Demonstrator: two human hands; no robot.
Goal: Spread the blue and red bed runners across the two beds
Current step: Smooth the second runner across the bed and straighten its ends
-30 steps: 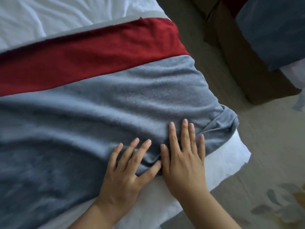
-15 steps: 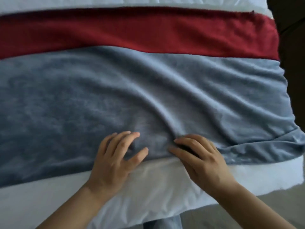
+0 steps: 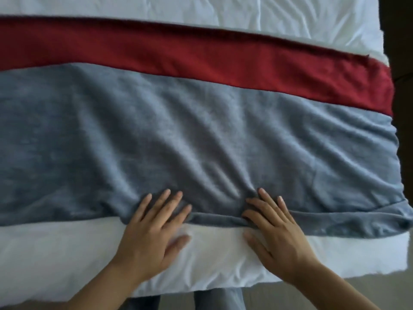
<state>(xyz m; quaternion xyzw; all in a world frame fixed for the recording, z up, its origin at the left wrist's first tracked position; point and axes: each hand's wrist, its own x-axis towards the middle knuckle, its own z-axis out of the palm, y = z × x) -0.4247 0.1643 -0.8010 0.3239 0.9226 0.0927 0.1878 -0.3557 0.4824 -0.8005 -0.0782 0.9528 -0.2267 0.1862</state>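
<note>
A wide grey-blue runner (image 3: 178, 135) lies across the white bed (image 3: 67, 253), creased diagonally toward my hands, with its near hem folded into a ridge at the right. Beyond it a red runner (image 3: 201, 57) stretches across the bed, its near edge under or against the blue one. My left hand (image 3: 154, 233) lies flat with fingers spread on the blue runner's near edge, palm on the white sheet. My right hand (image 3: 277, 231) rests flat on the same hem, fingers on the folded ridge. Neither hand grips the cloth.
White bedding (image 3: 290, 16) shows beyond the red runner. The bed's right edge drops to a dark gap (image 3: 402, 153). Grey floor (image 3: 290, 296) and my legs (image 3: 214, 300) are below the near edge of the bed.
The view has swung from the bed's corner to face the bed squarely. My hands curled at the hem, then moved apart and flattened on the blue runner's near edge.
</note>
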